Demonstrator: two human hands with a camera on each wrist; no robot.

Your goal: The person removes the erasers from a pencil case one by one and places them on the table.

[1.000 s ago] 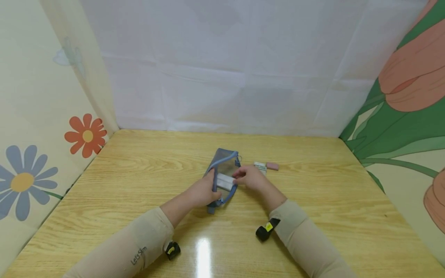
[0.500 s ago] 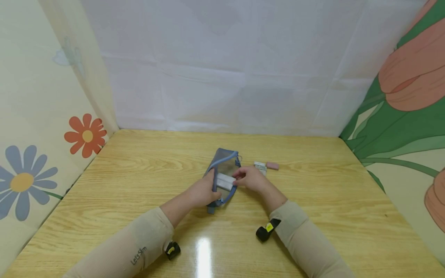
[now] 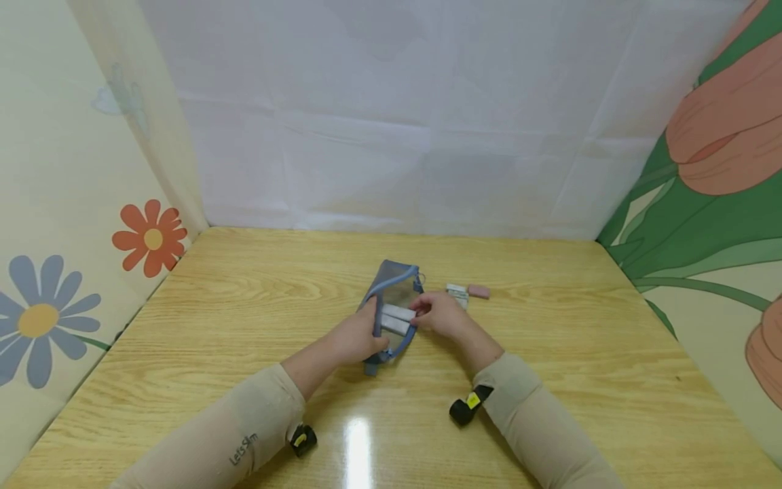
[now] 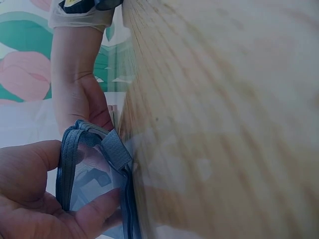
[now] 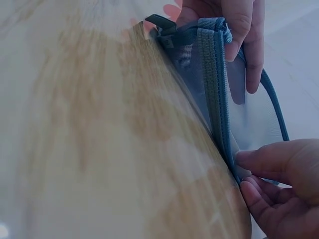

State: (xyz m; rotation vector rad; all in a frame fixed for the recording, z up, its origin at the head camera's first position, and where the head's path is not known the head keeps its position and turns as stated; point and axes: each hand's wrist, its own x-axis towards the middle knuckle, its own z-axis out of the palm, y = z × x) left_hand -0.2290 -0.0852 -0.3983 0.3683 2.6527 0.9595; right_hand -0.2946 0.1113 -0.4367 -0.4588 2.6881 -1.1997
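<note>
A blue mesh pouch [image 3: 394, 288] lies on the wooden table [image 3: 550, 380] with its zipper mouth facing up. My left hand [image 3: 365, 334] grips the pouch's near end, thumb on one side and fingers on the other; the left wrist view shows the pouch [image 4: 87, 174] in that hand [image 4: 60, 199]. My right hand [image 3: 423, 314] pinches the end of a white oblong block [image 3: 397, 318] lying across the pouch mouth. In the right wrist view the right fingers [image 5: 271, 159] sit at the zipper edge of the pouch [image 5: 212, 74]. The pouch's inside is mostly hidden.
A small white block [image 3: 457, 293] and a pink eraser [image 3: 479, 292] lie on the table just right of the pouch. Cloth and flowered panels wall in the table at the back and on both sides.
The right hand has pushed the white block slightly further over the pouch mouth. The left hand and the pouch have stayed where they were.
</note>
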